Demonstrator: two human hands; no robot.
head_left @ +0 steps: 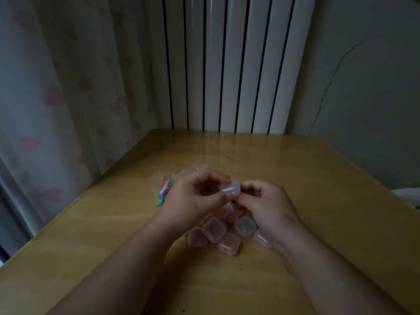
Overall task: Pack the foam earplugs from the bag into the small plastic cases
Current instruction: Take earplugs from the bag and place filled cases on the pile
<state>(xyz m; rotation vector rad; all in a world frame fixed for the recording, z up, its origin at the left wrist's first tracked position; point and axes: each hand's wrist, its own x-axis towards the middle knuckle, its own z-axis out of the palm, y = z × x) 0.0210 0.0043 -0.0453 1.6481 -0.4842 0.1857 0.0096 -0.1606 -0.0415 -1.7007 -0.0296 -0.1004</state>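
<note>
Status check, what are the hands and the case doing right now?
Both hands, left and right, pinch one clear case. Earplug bag behind left hand. Nothing in the way.

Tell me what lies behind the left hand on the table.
A clear plastic bag of coloured foam earplugs lies behind the left hand. The hand hides the bag's right part, so the number of earplugs cannot be seen.
</note>
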